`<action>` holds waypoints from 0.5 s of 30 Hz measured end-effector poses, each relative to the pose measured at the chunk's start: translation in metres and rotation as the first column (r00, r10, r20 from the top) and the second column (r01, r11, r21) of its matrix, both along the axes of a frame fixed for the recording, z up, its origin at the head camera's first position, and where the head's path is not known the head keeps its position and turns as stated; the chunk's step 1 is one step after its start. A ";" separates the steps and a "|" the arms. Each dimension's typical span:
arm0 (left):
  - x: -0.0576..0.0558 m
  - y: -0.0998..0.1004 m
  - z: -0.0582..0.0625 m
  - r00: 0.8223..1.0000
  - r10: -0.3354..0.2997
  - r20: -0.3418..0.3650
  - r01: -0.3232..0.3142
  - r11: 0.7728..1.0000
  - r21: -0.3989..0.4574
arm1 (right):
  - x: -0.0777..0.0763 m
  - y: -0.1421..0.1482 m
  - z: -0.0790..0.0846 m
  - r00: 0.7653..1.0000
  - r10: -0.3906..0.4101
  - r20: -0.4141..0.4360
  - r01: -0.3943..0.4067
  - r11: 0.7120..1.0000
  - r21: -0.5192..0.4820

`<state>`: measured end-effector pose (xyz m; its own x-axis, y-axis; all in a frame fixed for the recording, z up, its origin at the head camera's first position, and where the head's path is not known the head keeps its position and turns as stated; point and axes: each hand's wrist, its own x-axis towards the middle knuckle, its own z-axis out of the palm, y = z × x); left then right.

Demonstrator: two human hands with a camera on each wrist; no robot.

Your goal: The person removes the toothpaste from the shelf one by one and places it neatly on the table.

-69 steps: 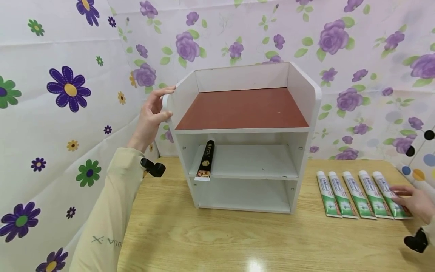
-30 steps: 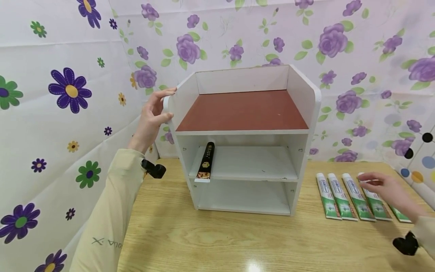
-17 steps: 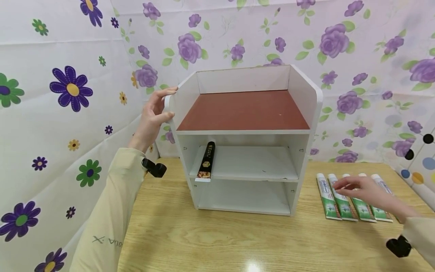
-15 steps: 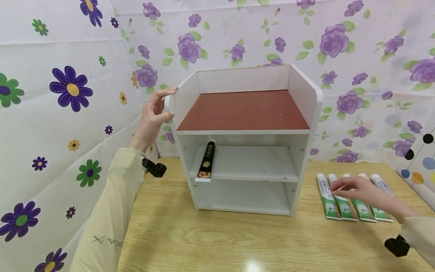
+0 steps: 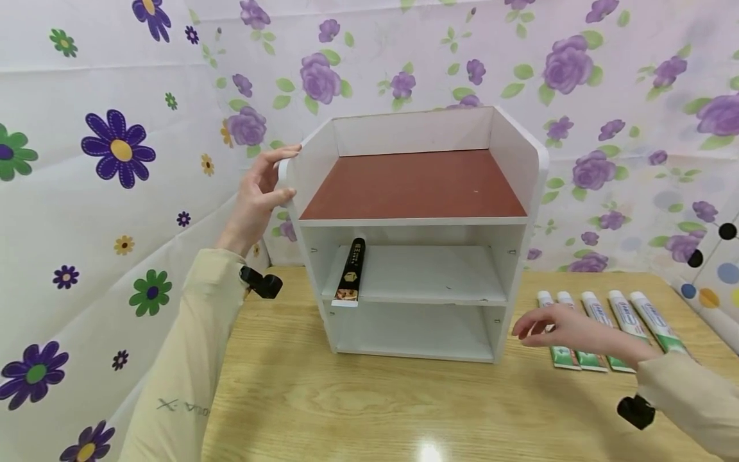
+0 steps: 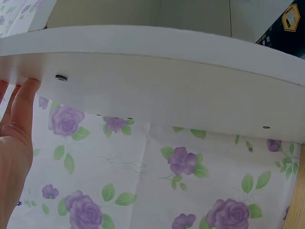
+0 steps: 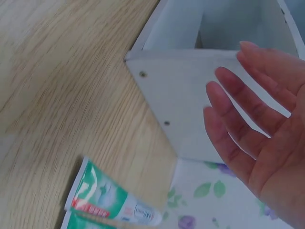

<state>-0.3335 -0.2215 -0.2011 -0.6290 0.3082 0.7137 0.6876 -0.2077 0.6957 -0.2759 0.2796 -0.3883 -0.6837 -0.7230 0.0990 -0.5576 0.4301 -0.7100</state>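
Note:
A small white shelf unit (image 5: 412, 221) with a reddish-brown top board stands on the table. My left hand (image 5: 261, 186) holds the front upper edge of its left side panel, thumb at the front. The left wrist view shows fingers (image 6: 24, 102) against the panel's outer face. On the middle shelf, at the left, lies a black toothpaste tube (image 5: 351, 273), its flat end at the front edge. My right hand (image 5: 557, 328) hovers beside the unit's right side, fingers loosely bent and holding nothing. Beneath and behind it lie several white-and-green toothpaste tubes (image 5: 629, 314), partly hidden by the hand and forearm.
The unit stands on a wooden table (image 5: 369, 398). Behind it hangs a flowered cloth (image 5: 416, 58), with another flowered sheet (image 5: 121, 224) along the left side. In the right wrist view, tubes (image 7: 112, 198) lie near the unit's right side panel (image 7: 176, 95).
My right hand has moved left from the rightmost toothpaste tube, over the row, to beside the shelf unit. The left hand stays on the panel. The black tube has not moved.

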 end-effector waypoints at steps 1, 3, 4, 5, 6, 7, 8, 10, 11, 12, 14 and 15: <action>0.000 0.000 0.000 1.000 0.003 0.000 -0.003 1.000 -0.004 | 0.000 -0.005 0.001 1.000 0.004 0.003 -0.004 1.000 0.003; 0.001 -0.002 0.000 1.000 0.008 -0.003 -0.009 1.000 -0.010 | -0.001 -0.013 0.004 1.000 0.016 0.016 -0.016 1.000 0.006; 0.001 -0.001 0.000 1.000 0.008 -0.002 -0.008 1.000 -0.007 | 0.000 -0.016 0.005 0.999 0.024 0.023 -0.024 1.000 0.004; 0.001 -0.001 0.000 1.000 0.007 -0.001 -0.007 1.000 -0.002 | 0.000 -0.020 0.007 0.999 0.032 0.025 -0.032 0.999 0.003; 0.001 -0.001 0.000 1.000 0.007 -0.002 -0.007 1.000 0.000 | 0.001 -0.023 0.008 0.999 0.039 0.023 -0.039 0.999 0.006; 0.001 -0.001 0.000 1.000 0.008 -0.002 -0.008 1.000 0.002 | 0.002 -0.026 0.010 0.999 0.046 0.025 -0.046 0.999 0.006; 0.000 -0.001 0.000 1.000 0.007 0.000 -0.007 1.000 0.003 | 0.003 -0.029 0.011 0.998 0.055 0.027 -0.055 0.998 0.002; 0.000 -0.001 0.000 1.000 0.008 0.002 -0.008 1.000 0.002 | 0.005 -0.033 0.013 0.997 0.071 0.032 -0.071 0.997 -0.003; 0.000 0.000 0.000 1.000 0.008 0.003 -0.008 1.000 0.000 | 0.006 -0.035 0.014 0.996 0.078 0.036 -0.078 0.997 -0.005; 0.000 -0.001 0.000 1.000 0.009 0.006 -0.009 1.000 0.000 | 0.007 -0.037 0.015 0.996 0.084 0.043 -0.083 0.996 -0.009; 0.000 0.000 -0.001 1.000 0.008 0.011 -0.008 1.000 0.004 | 0.008 -0.041 0.016 0.995 0.090 0.051 -0.089 0.996 -0.016; 0.000 -0.001 -0.001 1.000 0.009 0.010 -0.009 1.000 0.005 | 0.009 -0.043 0.017 0.994 0.092 0.057 -0.091 0.996 -0.020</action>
<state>-0.3336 -0.2220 -0.2021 -0.6384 0.2990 0.7092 0.6827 -0.2055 0.7012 -0.2667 0.2366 -0.3714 -0.6197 -0.7813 0.0747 -0.5522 0.3664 -0.7489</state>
